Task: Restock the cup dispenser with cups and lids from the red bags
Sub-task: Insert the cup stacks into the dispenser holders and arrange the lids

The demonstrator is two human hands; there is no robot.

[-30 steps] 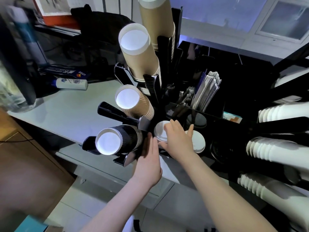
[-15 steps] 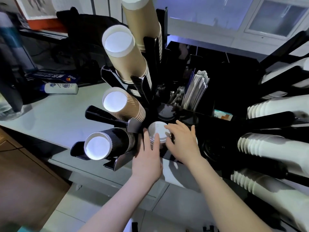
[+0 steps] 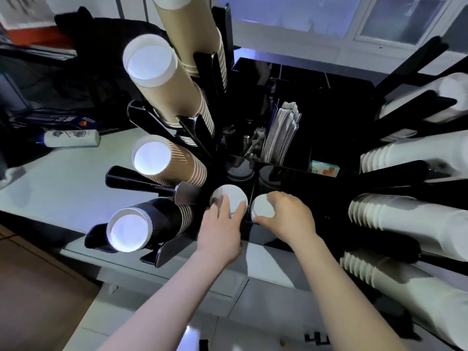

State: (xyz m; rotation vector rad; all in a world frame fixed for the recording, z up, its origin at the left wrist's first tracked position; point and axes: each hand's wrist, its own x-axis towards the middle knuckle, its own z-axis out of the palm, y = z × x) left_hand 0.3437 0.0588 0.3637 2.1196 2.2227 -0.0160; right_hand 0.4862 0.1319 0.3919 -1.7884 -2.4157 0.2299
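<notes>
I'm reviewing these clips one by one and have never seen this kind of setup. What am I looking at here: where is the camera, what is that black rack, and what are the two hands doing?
There is no machine: a person works with bare hands, and the single picture comes from a camera worn on their head, looking down and forward.

The black rack is a cup dispenser standing on a pale counter. Stacks of paper cups lie in its slanted arms: tan cups, ribbed brown cups and black cups on the left, white cups on the right. Its middle compartments hold what look like paper-wrapped stirrers or straws.

The left hand rests its fingers on one stack of white lids in a front compartment. The right hand curls over a second lid stack beside it. No red bags are visible.
</notes>
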